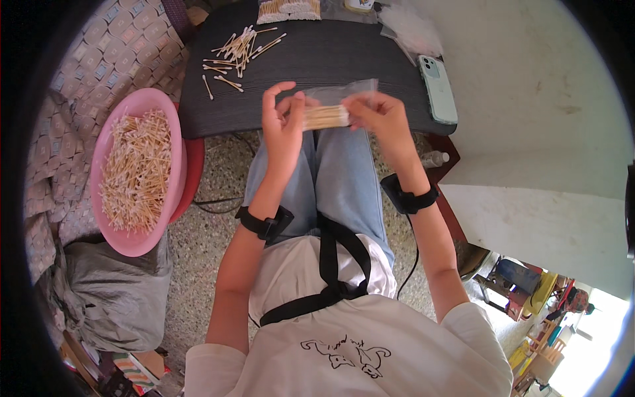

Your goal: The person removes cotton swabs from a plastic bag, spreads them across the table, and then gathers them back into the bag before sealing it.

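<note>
A small clear plastic bag of cotton swabs (325,118) is held level above my lap, at the near edge of the dark table. My left hand (284,129) grips its left end, with the index finger raised off it. At the other end, the fingers of my right hand (382,119) close on the bag beside the white cotton tips. The empty upper part of the bag stands up toward the table. Loose cotton swabs (241,53) lie scattered on the table, farther off to the left.
On my left a pink basin (177,142) full of cotton swabs rests on something red. Filled swab bags (289,9) lie at the table's far edge. Clear plastic bags (411,30) and a pale green phone (437,89) are at the right, near a wall (529,92).
</note>
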`<state>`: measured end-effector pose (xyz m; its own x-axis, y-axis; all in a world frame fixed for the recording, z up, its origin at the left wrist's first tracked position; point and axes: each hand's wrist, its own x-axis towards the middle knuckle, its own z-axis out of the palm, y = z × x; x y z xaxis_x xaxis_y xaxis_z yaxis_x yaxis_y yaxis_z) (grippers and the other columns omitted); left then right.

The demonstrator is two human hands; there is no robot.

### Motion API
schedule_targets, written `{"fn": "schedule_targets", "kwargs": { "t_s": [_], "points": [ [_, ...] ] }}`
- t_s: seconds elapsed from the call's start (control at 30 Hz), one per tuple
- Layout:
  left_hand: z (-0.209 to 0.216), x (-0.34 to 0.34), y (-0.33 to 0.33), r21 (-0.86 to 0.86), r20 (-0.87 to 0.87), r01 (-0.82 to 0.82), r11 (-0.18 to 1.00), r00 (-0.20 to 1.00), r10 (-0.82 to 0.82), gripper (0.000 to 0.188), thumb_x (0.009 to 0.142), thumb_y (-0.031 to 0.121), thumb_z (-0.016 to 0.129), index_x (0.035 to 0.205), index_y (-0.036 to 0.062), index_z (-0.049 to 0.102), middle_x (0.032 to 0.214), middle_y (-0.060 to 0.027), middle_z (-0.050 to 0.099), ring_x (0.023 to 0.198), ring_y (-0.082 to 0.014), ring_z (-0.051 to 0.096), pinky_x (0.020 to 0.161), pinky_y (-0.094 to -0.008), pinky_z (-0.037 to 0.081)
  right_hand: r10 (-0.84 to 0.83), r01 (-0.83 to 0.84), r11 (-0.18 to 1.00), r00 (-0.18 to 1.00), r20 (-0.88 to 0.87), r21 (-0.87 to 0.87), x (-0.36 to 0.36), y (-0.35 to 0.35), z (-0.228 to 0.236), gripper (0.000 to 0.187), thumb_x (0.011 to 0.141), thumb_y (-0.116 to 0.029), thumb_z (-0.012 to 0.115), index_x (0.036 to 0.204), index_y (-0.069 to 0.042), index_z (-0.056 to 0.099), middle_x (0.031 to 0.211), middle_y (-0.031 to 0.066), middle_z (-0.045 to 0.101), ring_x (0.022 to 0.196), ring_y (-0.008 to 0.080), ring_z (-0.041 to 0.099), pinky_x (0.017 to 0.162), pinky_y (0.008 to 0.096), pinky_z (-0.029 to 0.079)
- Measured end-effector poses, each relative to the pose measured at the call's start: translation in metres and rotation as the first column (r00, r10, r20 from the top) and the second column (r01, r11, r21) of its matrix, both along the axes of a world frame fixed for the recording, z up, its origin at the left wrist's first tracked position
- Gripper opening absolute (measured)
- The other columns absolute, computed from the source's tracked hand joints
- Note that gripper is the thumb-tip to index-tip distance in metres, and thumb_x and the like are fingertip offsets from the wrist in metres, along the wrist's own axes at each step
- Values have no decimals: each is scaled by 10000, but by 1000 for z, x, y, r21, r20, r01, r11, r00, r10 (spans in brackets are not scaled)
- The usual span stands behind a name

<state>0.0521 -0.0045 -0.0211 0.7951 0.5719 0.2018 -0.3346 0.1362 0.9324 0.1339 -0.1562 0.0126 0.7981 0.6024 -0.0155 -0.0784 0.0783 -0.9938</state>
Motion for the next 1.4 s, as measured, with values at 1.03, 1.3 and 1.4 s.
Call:
{"fn": "schedule_targets", "kwargs": {
  "t_s": [1.03, 1.3, 1.4],
  "points": [
    [-30, 19, 127, 979, -113, -38, 202, 722, 683, 748, 841, 461, 583, 1358, -18, 335, 1374, -319, 337, 1303, -437, 317, 1090, -484, 220, 590, 294, 744, 135, 796, -600, 50, 181, 8, 689, 675, -51, 695, 1317, -129, 458, 1341, 82, 464, 1235, 323, 429, 951, 451, 423],
    [-26, 21, 123, 976, -117, -42, 212, 722, 682, 684, 854, 424, 565, 1351, 2, 359, 1410, -219, 355, 1318, -300, 356, 1078, -509, 218, 659, 134, 724, 155, 736, -677, 74, 217, -14, 558, 703, -92, 716, 1231, -101, 535, 1249, 88, 515, 1165, 303, 500, 936, 457, 445],
    [-27, 21, 125, 980, -121, -25, 199, 714, 689, 656, 865, 419, 547, 1353, 18, 370, 1419, -192, 360, 1323, -285, 354, 1073, -521, 215, 733, 163, 644, 152, 663, -748, 77, 210, -10, 413, 745, -104, 678, 1147, -98, 584, 1182, 90, 543, 1115, 297, 526, 904, 441, 452]
  ]
}}
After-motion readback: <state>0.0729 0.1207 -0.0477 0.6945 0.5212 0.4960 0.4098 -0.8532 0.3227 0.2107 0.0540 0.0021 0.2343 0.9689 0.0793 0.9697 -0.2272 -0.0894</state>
